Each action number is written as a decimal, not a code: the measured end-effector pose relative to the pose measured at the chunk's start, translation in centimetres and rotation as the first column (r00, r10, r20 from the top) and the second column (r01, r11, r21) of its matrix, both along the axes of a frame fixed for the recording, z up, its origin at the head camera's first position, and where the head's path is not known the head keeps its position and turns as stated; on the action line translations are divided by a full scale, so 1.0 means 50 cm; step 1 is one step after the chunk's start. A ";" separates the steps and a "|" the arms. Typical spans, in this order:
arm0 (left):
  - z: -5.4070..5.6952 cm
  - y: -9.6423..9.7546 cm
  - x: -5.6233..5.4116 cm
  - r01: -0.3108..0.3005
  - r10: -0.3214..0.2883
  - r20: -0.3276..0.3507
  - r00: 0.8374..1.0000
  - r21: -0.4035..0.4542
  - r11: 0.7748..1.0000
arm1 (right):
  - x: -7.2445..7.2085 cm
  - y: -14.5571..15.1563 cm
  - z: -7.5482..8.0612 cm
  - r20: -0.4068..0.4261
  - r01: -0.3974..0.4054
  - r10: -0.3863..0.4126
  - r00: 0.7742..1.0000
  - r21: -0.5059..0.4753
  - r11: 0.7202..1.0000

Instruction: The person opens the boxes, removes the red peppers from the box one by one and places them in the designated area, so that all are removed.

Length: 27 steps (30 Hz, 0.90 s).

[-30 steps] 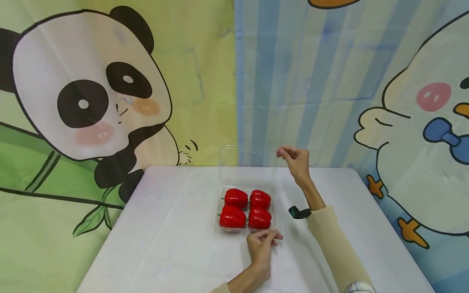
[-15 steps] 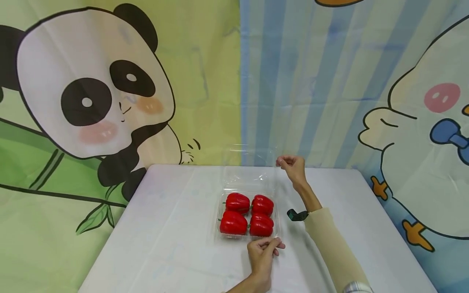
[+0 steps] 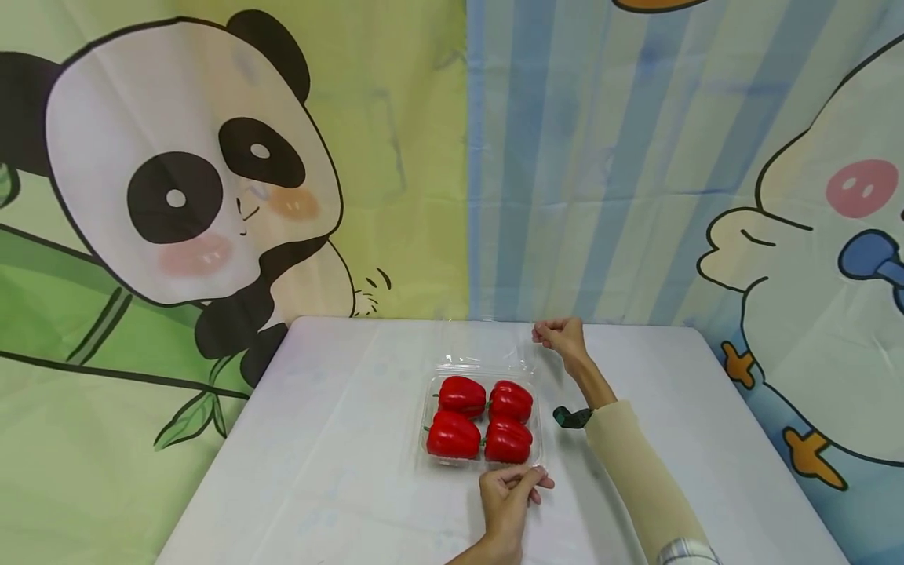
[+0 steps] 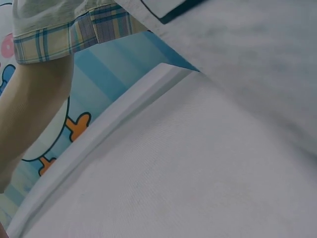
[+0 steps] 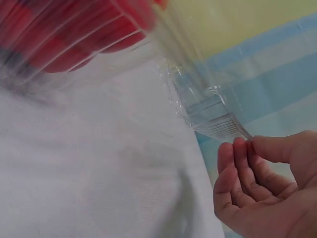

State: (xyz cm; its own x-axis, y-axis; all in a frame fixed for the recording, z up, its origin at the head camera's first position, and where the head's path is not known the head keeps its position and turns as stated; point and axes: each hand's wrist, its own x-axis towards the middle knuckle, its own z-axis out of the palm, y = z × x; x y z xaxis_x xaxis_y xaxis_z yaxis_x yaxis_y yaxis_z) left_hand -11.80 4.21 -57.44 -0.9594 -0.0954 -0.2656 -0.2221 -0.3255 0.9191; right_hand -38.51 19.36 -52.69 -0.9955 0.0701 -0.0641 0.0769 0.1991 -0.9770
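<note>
A clear plastic clamshell box [image 3: 428, 416] stands on the white table with several red bell peppers [image 3: 453, 435] in its tray. Its transparent lid [image 3: 480, 349] is tilted back behind the tray, toward the wall. My right hand [image 3: 565, 343] pinches the lid's right edge between thumb and fingertips; in the right wrist view that hand [image 5: 270, 183] grips the ribbed rim of the lid [image 5: 213, 111]. Down at the tray's front right corner, my left hand [image 3: 504, 502] pinches the rim with thumb and forefinger. The left wrist view does not show the left fingers.
The white table [image 3: 318, 471] reaches back to a printed cloth wall with a panda [image 3: 176, 235] on the left and a white bird [image 3: 812, 314] on the right. A dark wrist camera [image 3: 570, 417] sits under the right wrist.
The lid has swung down and back, away from the peppers, and my right hand has lowered with it. My left hand stays at the tray's front corner. The head view has shifted slightly.
</note>
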 end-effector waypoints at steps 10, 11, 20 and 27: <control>0.001 -0.010 -0.005 0.074 -0.074 0.052 0.996 -0.004 0.997 | 0.001 0.003 -0.031 0.098 0.017 -0.020 0.995 0.031 0.999; 0.000 -0.012 -0.006 0.088 -0.087 0.062 0.994 -0.001 0.996 | 0.001 0.003 -0.034 0.110 0.025 -0.028 0.994 0.031 0.999; -0.002 -0.050 -0.012 0.271 -0.266 0.146 0.953 -0.018 0.962 | 0.001 0.000 -0.037 0.112 0.025 -0.030 0.993 0.044 0.999; -0.002 -0.111 -0.009 0.511 -0.499 0.141 0.855 -0.074 0.856 | 0.003 0.000 -0.034 0.097 0.003 -0.007 0.995 0.041 0.999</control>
